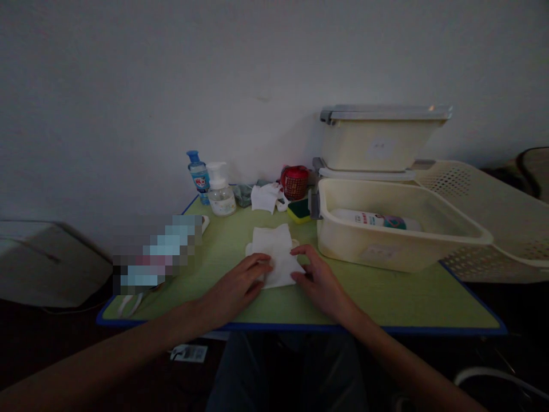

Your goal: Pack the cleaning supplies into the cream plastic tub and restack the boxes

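Two bare hands meet at a small white cloth (278, 243), which we find lying flat on the green tabletop (377, 303), near the front edge and between our forearms. Our left hand (240, 286) rests on its left side with the fingers bent; we cannot tell whether they pinch any fabric. Our right hand (321, 280) touches the right edge, with thumb and forefinger apart.

We judge the cloth light, soft and limp, with little stiffness of its own, so it probably creases or slides at a small push. It looks in no danger of breaking; the likelier trouble is layers slipping out of line, since rounded edges peek out at both sides of its upper part. We do best to take it by two opposite edges, thumb below and fingers above, catching every layer and pulling gently and evenly.

Behind it sit a sponge (299, 212) and a pump bottle (223, 203), while an open cream tub (364, 252) stands to the right.
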`<state>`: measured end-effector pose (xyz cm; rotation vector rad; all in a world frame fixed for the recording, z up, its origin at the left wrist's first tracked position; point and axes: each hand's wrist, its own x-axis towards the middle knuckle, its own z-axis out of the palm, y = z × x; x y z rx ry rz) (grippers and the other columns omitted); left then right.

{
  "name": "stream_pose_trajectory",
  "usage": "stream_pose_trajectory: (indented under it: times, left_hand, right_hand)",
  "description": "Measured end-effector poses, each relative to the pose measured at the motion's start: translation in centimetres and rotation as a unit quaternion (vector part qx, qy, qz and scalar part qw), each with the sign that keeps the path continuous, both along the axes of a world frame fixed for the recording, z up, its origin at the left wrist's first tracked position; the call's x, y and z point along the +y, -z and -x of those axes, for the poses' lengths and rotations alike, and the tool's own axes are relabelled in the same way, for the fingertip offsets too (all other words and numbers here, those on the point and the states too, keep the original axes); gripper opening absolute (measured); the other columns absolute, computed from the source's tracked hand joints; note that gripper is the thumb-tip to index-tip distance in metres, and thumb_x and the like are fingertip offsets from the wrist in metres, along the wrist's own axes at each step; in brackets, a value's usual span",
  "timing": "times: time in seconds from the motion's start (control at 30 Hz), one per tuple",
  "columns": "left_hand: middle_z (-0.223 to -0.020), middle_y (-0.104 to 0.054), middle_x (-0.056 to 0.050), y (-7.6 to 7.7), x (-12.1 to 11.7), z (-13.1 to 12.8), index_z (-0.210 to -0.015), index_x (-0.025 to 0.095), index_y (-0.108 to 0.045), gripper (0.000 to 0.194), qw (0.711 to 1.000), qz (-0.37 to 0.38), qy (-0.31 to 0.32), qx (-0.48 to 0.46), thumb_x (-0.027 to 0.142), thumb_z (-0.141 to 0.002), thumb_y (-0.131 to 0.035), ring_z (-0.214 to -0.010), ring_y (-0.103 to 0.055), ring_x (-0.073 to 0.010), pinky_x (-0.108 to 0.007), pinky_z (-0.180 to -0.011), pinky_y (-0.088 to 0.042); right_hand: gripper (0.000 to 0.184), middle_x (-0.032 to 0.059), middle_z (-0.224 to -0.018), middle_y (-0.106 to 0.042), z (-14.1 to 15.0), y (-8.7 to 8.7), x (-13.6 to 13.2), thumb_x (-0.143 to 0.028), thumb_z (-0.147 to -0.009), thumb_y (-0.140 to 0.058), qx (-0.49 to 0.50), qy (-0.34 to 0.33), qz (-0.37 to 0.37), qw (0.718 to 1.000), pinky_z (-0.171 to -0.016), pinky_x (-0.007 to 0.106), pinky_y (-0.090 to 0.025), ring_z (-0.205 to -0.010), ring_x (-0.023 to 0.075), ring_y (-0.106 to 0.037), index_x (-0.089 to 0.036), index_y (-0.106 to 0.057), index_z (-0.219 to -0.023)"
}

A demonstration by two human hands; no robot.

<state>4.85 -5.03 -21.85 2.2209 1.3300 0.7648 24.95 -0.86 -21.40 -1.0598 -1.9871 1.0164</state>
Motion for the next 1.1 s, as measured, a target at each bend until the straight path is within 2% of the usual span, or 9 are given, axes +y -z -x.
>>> stream_pose_trajectory:
  times: [0.17, 0.33, 0.47, 0.53, 0.63, 0.73, 0.9, 1.0, 1.1]
  left_hand:
    - [-0.135, -0.045, -0.007, 0.2, -0.2, 0.0, -0.121, 0.023, -0.053, 0.042, 1.0, 0.003, 0.01, -0.007, 0.01, -0.082, -0.044, -0.125, -0.041, -0.0199, -0.035, -0.109, -0.028]
    - [-0.146, -0.029, -0.005, 0.4, -0.4, 0.2, -0.13, 0.026, -0.044, 0.046, 0.997, -0.001, 0.038, 0.072, 0.012, -0.088, -0.034, -0.133, -0.029, -0.0198, -0.039, -0.11, -0.024]
    - [-0.149, -0.018, -0.008, 0.1, -0.5, 0.5, -0.136, 0.022, -0.034, 0.051, 0.984, -0.013, 0.069, 0.163, 0.007, -0.087, -0.032, -0.136, -0.021, -0.0196, -0.04, -0.11, -0.026]
    - [-0.15, -0.016, -0.01, -0.1, -0.6, 0.6, -0.137, 0.02, -0.031, 0.05, 0.976, -0.035, 0.083, 0.2, 0.01, -0.088, -0.033, -0.136, -0.018, -0.0194, -0.039, -0.109, -0.027]
    - [-0.148, -0.021, -0.012, -0.3, -0.8, 0.4, -0.135, 0.019, -0.035, 0.044, 0.968, -0.072, 0.072, 0.231, 0.021, -0.091, -0.036, -0.136, -0.021, -0.0201, -0.039, -0.109, -0.029]
    - [-0.143, -0.032, -0.014, -0.4, -0.8, -0.2, -0.13, 0.017, -0.043, 0.042, 0.962, -0.101, 0.041, 0.252, 0.029, -0.09, -0.042, -0.132, -0.032, -0.0222, -0.039, -0.105, -0.035]
    - [-0.128, -0.052, -0.015, -0.4, 0.1, -0.7, -0.114, 0.011, -0.057, 0.032, 0.946, -0.144, -0.001, 0.29, 0.015, -0.085, -0.046, -0.119, -0.05, -0.0223, -0.036, -0.099, -0.042]
    - [-0.121, -0.059, -0.012, -0.6, 0.8, -0.1, -0.108, 0.011, -0.061, 0.033, 0.946, -0.14, -0.009, 0.292, 0.005, -0.081, -0.043, -0.111, -0.056, -0.0204, -0.034, -0.095, -0.046]
    - [-0.116, -0.063, -0.01, -1.9, 1.3, 0.7, -0.105, 0.014, -0.064, 0.034, 0.961, -0.118, -0.03, 0.248, 0.006, -0.079, -0.044, -0.104, -0.061, -0.0206, -0.035, -0.091, -0.047]
  right_hand:
    - [0.034, 0.0044, -0.099, -0.052, 0.0, 0.1, 0.3, -0.002, -0.07, -0.044, -0.034, -0.026, -0.029, 0.999, -0.086, 0.038, -0.044, -0.094, 0.0191, -0.053, -0.022, -0.043, -0.098]
    - [0.035, 0.0088, -0.11, -0.049, 0.2, 0.2, -0.5, 0.002, -0.072, -0.041, -0.109, -0.035, -0.139, 0.984, -0.09, 0.039, -0.044, -0.102, 0.019, -0.052, -0.02, -0.049, -0.098]
    - [0.024, 0.0137, -0.123, -0.044, -0.2, -0.2, -1.1, -0.002, -0.074, -0.052, -0.218, 0.007, -0.288, 0.933, -0.089, 0.044, -0.045, -0.111, 0.0274, -0.046, -0.016, -0.058, -0.092]
    - [0.011, 0.0128, -0.113, -0.053, -0.7, -0.4, -1.0, -0.007, -0.077, -0.056, -0.26, -0.025, -0.34, 0.903, -0.086, 0.043, -0.045, -0.107, 0.0275, -0.049, -0.015, -0.061, -0.082]
    - [0.004, 0.0075, -0.091, -0.062, -1.4, -0.8, -0.5, -0.018, -0.078, -0.062, -0.282, -0.097, -0.346, 0.89, -0.08, 0.036, -0.046, -0.092, 0.0218, -0.054, -0.015, -0.062, -0.081]
    - [0.01, 0.0062, -0.086, -0.063, -1.7, -1.2, -0.1, -0.022, -0.078, -0.063, -0.308, -0.111, -0.351, 0.878, -0.077, 0.033, -0.044, -0.085, 0.02, -0.056, -0.015, -0.062, -0.084]
    - [0.008, 0.0076, -0.083, -0.064, -0.9, -1.7, 0.3, -0.012, -0.08, -0.054, -0.399, -0.122, -0.395, 0.819, -0.075, 0.032, -0.04, -0.08, 0.0198, -0.058, -0.013, -0.062, -0.081]
    - [0.011, 0.0078, -0.08, -0.064, -0.4, -2.3, 0.7, -0.013, -0.082, -0.05, -0.425, -0.106, -0.36, 0.824, -0.075, 0.031, -0.039, -0.079, 0.0191, -0.058, -0.013, -0.061, -0.082]
    - [0.014, 0.0078, -0.078, -0.064, -0.1, -3.7, 1.0, -0.013, -0.084, -0.046, -0.432, -0.075, -0.345, 0.83, -0.071, 0.03, -0.038, -0.076, 0.0187, -0.059, -0.014, -0.06, -0.082]
